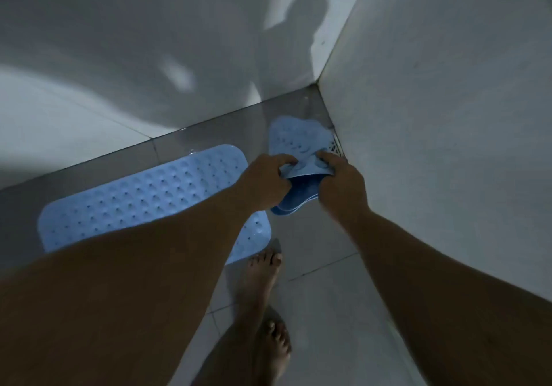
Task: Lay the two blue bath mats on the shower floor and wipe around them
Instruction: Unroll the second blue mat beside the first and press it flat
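One blue bath mat [143, 197] with rows of holes lies flat on the grey shower floor [313, 245], left of centre, partly hidden by my left forearm. The second blue mat [294, 140] is bent and folded near the corner of the walls; its far end rests on the floor and its near end is lifted and doubled over. My left hand [265, 181] grips the folded near edge from the left. My right hand [340, 184] pinches the same edge from the right, index finger laid on top.
White tiled walls [433, 117] meet in a corner just beyond the folded mat. A metal floor drain [337, 146] sits against the right wall, partly under the mat. My two bare feet [263, 278] stand on the floor tiles below my hands.
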